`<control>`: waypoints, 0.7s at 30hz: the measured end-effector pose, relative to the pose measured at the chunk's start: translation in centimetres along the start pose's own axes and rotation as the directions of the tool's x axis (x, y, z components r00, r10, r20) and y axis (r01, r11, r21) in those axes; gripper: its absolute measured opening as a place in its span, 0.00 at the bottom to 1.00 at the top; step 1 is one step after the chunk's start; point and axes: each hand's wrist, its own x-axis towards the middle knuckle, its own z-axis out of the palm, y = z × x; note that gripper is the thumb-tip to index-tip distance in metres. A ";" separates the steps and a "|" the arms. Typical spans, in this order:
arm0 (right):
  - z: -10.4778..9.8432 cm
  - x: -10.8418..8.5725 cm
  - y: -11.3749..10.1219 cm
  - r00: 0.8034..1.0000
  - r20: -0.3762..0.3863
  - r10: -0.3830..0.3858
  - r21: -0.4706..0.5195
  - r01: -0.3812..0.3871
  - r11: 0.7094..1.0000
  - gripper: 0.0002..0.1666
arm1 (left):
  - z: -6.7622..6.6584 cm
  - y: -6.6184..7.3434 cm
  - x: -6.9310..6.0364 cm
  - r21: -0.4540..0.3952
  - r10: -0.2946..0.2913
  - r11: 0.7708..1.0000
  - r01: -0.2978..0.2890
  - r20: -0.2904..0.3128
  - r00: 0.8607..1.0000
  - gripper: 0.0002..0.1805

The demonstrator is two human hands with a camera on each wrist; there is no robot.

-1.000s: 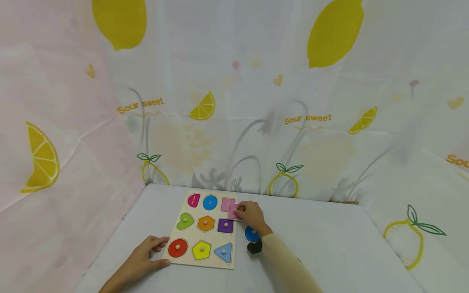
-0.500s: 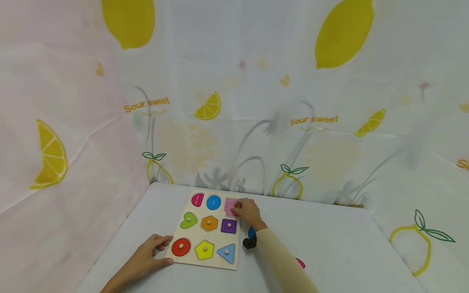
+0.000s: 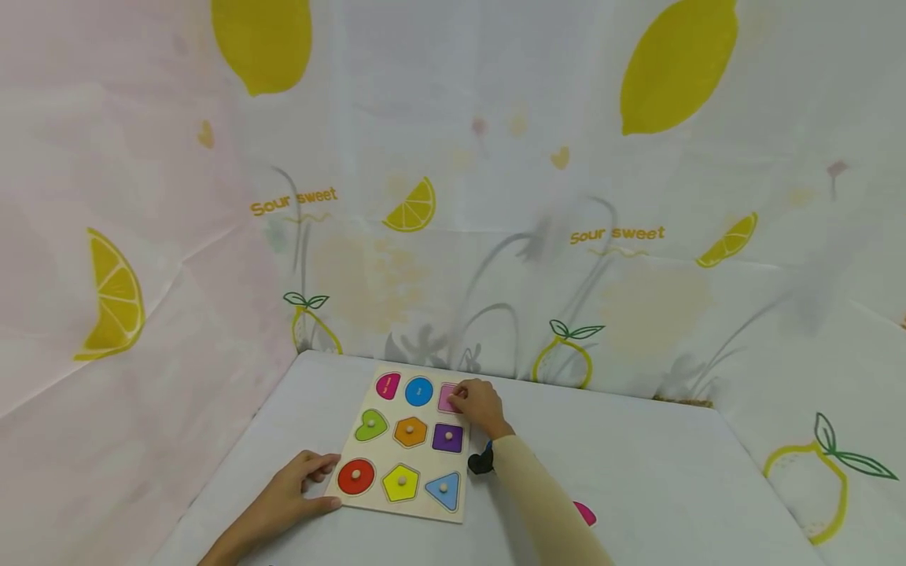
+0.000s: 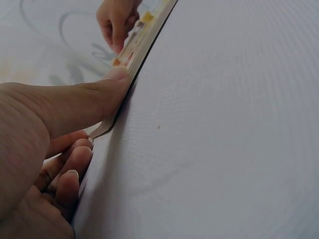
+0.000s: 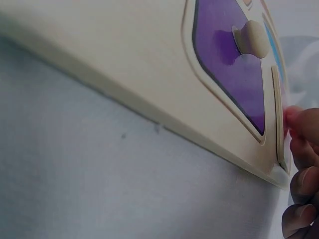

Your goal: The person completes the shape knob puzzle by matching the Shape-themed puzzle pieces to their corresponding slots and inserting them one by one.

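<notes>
My left hand [image 3: 286, 491] grips the lower left corner of the wooden puzzle board [image 3: 418, 509], its thumb [image 4: 89, 102] against the near edge in the left wrist view. At the board's top right, my right hand [image 3: 483, 407] pinches the pink square piece [image 3: 445, 400], whose knob the fingers hide. In the right wrist view that piece [image 5: 279, 117] lies at the upper right slot, beyond the purple piece [image 5: 214, 30]; whether it sits fully flush I cannot tell. The magenta half-round slot [image 3: 388, 386] and blue round slot [image 3: 419, 391] hold no knobbed piece.
Green heart [image 3: 371, 424], orange hexagon [image 3: 410, 431], red circle [image 3: 356, 475], yellow pentagon [image 3: 400, 482] and blue triangle [image 3: 443, 489] sit in the board. Beside the right wrist lies a black heart-shaped thing [image 3: 480, 462]; a magenta piece [image 3: 584, 513] lies right of the forearm.
My right hand has carried the pink piece up and left from overlapping the board's right edge onto the pink slot. The left hand keeps its hold on the corner. The head view has shifted slightly.
</notes>
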 end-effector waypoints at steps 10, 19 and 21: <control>0.2 0.5 0.0 0.999 -0.019 0.027 -0.041 -0.028 0.999 0.08 | 0.0 0.2 0.0 0.004 -0.002 1.000 0.002 -0.001 1.000 0.40; 0.4 0.7 0.0 0.998 -0.007 0.058 -0.054 -0.059 0.997 0.08 | -0.1 0.6 -0.1 -0.002 -0.027 1.000 0.027 0.003 1.000 0.41; 0.5 0.7 0.1 0.998 -0.002 0.056 -0.051 -0.056 0.997 0.09 | -0.2 0.7 -0.1 -0.002 -0.035 0.999 0.035 0.003 0.999 0.41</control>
